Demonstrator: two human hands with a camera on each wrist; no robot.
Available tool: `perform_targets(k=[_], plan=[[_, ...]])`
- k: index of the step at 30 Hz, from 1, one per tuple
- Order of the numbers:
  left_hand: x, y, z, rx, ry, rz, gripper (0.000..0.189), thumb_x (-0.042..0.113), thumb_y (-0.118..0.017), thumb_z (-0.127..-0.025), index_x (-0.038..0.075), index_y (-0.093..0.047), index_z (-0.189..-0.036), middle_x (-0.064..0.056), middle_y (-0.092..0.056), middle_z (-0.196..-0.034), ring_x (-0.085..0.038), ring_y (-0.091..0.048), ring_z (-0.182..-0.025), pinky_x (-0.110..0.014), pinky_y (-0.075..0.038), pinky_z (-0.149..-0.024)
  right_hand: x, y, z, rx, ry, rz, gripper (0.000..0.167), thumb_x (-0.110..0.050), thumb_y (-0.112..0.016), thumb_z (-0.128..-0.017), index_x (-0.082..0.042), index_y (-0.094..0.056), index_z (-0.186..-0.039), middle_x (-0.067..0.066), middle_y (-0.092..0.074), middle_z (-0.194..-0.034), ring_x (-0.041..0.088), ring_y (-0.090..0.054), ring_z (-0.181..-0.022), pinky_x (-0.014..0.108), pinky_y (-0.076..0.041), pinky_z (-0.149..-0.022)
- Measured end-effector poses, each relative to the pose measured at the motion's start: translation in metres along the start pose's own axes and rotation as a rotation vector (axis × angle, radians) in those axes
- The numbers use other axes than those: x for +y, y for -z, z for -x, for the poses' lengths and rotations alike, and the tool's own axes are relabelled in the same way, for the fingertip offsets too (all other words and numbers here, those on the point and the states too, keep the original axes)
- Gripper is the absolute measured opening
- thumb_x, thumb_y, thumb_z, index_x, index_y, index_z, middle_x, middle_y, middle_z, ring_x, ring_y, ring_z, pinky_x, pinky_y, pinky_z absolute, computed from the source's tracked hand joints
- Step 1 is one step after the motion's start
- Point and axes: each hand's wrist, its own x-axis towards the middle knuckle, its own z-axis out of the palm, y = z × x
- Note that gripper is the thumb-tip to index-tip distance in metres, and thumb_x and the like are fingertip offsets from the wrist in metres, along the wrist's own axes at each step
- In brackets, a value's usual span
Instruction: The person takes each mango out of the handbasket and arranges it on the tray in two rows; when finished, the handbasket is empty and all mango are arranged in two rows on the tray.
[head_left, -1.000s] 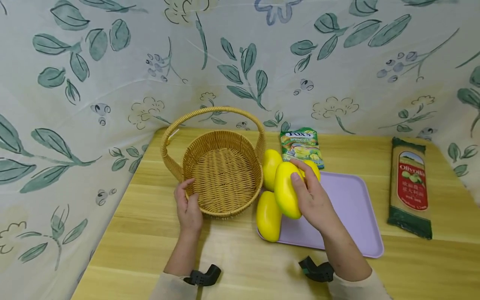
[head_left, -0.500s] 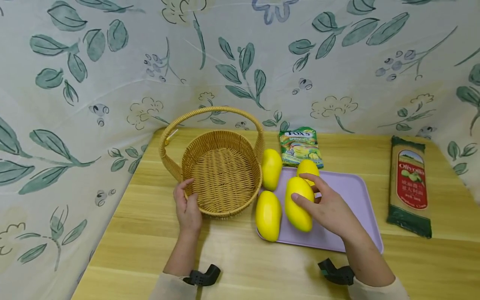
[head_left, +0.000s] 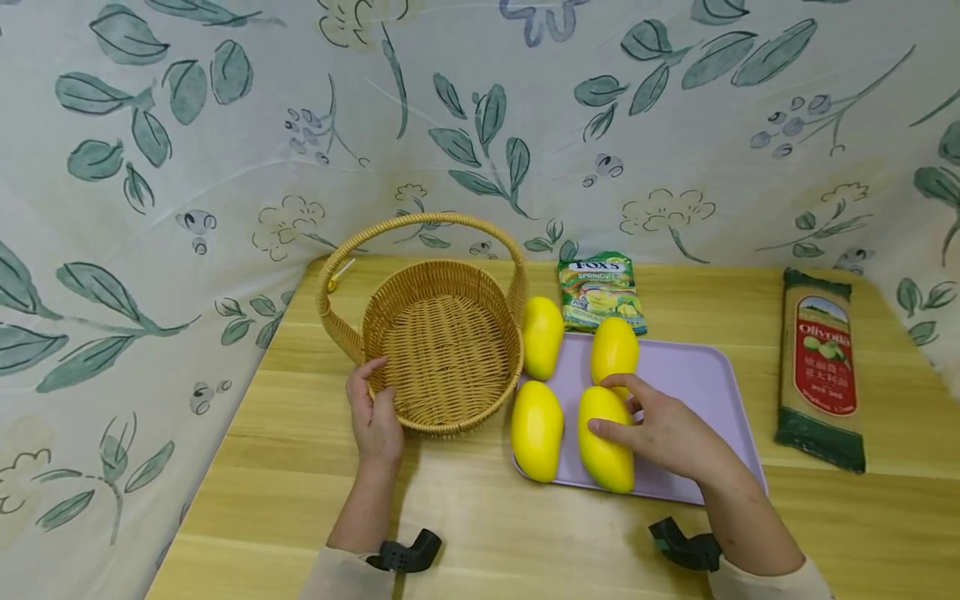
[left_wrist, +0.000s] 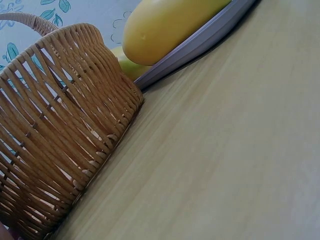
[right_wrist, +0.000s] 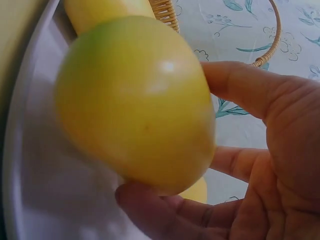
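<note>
A round wicker basket (head_left: 450,358) with a tall arched handle stands on the table, nothing inside it. My left hand (head_left: 377,417) grips its near left rim, fingers hooked over the edge; the left wrist view shows the basket's woven side (left_wrist: 65,120). On the lilac tray (head_left: 686,375), my right hand (head_left: 667,425) holds a yellow mango (head_left: 604,450) between thumb and fingers. In the right wrist view this mango (right_wrist: 135,105) fills the middle, fingers on both sides. Three more mangoes lie near it: one front left (head_left: 537,429), one behind left (head_left: 542,337), one behind (head_left: 615,350).
Behind the tray lies a green Fox's candy bag (head_left: 600,292). A pasta packet (head_left: 817,367) is at the right of the wooden table (head_left: 480,533). Leaf-patterned cloth (head_left: 480,125) hangs along the back and left.
My right hand has brought the mango from beside the basket rightward and down to the tray's front middle. The left hand has stayed on the basket rim.
</note>
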Motion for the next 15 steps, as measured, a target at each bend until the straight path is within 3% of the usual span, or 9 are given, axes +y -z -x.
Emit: perform_targets(k=[15], plan=[[0.0006,0.0003,0.0014,-0.003,0.006,0.000,0.042,0.000,-0.042,-0.093,0.006,-0.053,-0.133,-0.015,-0.036,-0.148,-0.023,-0.021,-0.152,-0.052,-0.010,-0.124,0.0068,0.0028,-0.0005,-0.026,-0.020,0.050,0.080,-0.067,-0.068,-0.086,-0.017,-0.048,-0.145,0.018,-0.065,-0.117,0.026,-0.059,-0.091,0.034,-0.045,-0.068]])
